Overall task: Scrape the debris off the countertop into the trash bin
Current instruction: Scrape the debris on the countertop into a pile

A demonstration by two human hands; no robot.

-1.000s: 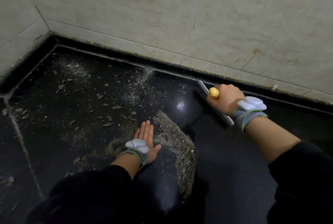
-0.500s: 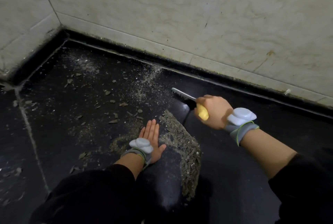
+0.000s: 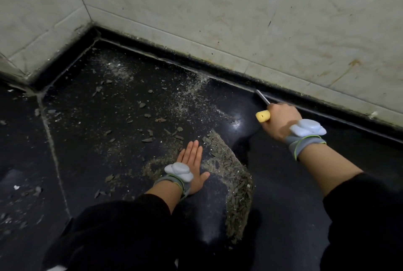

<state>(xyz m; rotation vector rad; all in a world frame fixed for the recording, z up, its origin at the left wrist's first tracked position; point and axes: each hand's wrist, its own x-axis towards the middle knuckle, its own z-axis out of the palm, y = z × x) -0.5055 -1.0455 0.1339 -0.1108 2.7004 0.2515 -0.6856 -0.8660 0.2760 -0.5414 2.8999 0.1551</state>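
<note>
My right hand (image 3: 281,121) grips a scraper (image 3: 262,116) by its yellow handle; the thin metal blade points up toward the back wall's black edge strip. My left hand (image 3: 193,162) lies flat and open on the black countertop (image 3: 283,183), fingers together, palm down. Just right of that hand a long ridge of grey-brown debris (image 3: 234,181) runs from near my fingertips down toward the front. Loose flakes and dust (image 3: 139,107) are scattered over the counter to the left and behind. No trash bin is in view.
Pale tiled walls (image 3: 218,20) meet in a corner at the back left. A black raised strip (image 3: 218,70) runs along the wall base. A grout seam (image 3: 52,139) crosses the counter on the left. My dark sleeves fill the bottom of the view.
My right hand swung the scraper out to the left, then back toward the wall, the blade now seen edge-on. My left hand has stayed flat beside the debris ridge.
</note>
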